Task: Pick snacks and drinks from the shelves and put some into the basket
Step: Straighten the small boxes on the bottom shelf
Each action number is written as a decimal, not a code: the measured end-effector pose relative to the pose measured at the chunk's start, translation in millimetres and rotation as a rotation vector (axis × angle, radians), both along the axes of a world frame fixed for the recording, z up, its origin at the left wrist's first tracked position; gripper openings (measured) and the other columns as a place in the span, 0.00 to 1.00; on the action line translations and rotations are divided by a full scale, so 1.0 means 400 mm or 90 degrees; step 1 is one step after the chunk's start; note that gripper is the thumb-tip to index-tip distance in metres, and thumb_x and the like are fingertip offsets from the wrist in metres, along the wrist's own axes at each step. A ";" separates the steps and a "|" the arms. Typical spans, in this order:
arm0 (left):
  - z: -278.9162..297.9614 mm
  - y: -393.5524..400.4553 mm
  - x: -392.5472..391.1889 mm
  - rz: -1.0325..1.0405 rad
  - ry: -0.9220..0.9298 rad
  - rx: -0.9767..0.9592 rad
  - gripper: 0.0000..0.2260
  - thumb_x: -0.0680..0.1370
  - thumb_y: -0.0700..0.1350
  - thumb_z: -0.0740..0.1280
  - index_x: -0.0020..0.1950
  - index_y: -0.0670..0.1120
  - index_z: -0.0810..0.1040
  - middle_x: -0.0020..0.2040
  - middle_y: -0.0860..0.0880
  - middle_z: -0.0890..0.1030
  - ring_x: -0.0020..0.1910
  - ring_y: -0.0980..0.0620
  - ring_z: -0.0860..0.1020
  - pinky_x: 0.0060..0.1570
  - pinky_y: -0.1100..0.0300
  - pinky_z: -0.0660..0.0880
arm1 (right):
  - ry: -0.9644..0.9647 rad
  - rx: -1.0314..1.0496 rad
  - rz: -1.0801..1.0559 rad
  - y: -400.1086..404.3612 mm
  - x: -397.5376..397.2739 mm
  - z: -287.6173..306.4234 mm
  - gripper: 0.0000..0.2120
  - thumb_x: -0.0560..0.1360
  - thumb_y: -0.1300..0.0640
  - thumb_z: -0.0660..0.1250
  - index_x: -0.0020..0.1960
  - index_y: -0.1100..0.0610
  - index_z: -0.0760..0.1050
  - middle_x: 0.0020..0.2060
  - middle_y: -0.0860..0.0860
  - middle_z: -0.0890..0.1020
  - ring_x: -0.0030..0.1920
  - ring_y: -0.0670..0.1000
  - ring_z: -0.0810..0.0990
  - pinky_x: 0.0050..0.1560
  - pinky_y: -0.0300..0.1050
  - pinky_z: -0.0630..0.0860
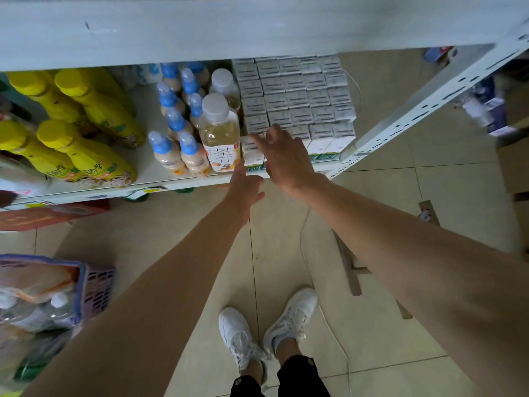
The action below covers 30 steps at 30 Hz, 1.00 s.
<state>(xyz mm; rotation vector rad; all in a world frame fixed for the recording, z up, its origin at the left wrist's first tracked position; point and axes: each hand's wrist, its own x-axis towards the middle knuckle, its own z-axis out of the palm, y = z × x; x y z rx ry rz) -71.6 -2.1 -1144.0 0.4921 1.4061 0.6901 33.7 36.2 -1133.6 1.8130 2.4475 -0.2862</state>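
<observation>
Right hand [286, 159]: spread over front cartons [253, 157], poised to pick; left hand [245, 186]: open below, steadying; basket [97, 285] behind-left.

We reach our right hand [282, 159], fingers spread, over the white cartons [297, 101]; our left hand [244, 186] nears the tea bottle [220, 136].

Basket [96, 287]: cut off at left edge, contents blurred. Carton [253, 157] labels: too small to read. Front cartons partly hidden behind right hand [286, 159].
</observation>
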 end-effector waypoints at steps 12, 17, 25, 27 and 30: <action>-0.021 0.007 -0.025 0.088 0.025 -0.047 0.14 0.78 0.30 0.62 0.62 0.42 0.70 0.65 0.39 0.73 0.60 0.47 0.75 0.53 0.52 0.80 | 0.036 -0.006 0.068 0.026 -0.006 0.003 0.23 0.73 0.60 0.71 0.65 0.59 0.68 0.61 0.56 0.72 0.59 0.57 0.74 0.52 0.51 0.72; -0.010 -0.003 -0.033 0.104 0.006 -0.034 0.14 0.81 0.32 0.59 0.65 0.42 0.71 0.51 0.46 0.76 0.50 0.51 0.78 0.50 0.54 0.80 | 0.073 -0.029 0.106 0.030 0.013 0.010 0.22 0.73 0.54 0.72 0.64 0.58 0.70 0.61 0.55 0.72 0.59 0.55 0.74 0.54 0.49 0.71; -0.033 -0.066 -0.078 -0.053 0.191 0.077 0.24 0.74 0.37 0.70 0.70 0.45 0.74 0.58 0.45 0.79 0.54 0.51 0.75 0.49 0.64 0.71 | 0.289 -0.183 0.055 0.029 0.071 0.052 0.17 0.75 0.49 0.71 0.58 0.57 0.72 0.52 0.50 0.77 0.46 0.49 0.74 0.43 0.43 0.68; -0.022 -0.084 -0.086 -0.075 0.184 0.091 0.23 0.73 0.41 0.72 0.68 0.47 0.76 0.60 0.47 0.81 0.58 0.51 0.77 0.56 0.59 0.73 | 0.354 -0.242 0.016 0.027 0.085 0.063 0.17 0.76 0.47 0.70 0.57 0.57 0.74 0.50 0.49 0.79 0.45 0.48 0.77 0.42 0.40 0.70; 0.010 -0.110 -0.093 -0.083 0.091 0.080 0.17 0.76 0.41 0.71 0.65 0.45 0.78 0.57 0.48 0.83 0.55 0.51 0.81 0.58 0.55 0.76 | 0.431 -0.311 -0.037 0.017 0.098 0.082 0.17 0.78 0.47 0.66 0.57 0.60 0.77 0.48 0.50 0.80 0.41 0.45 0.77 0.40 0.39 0.72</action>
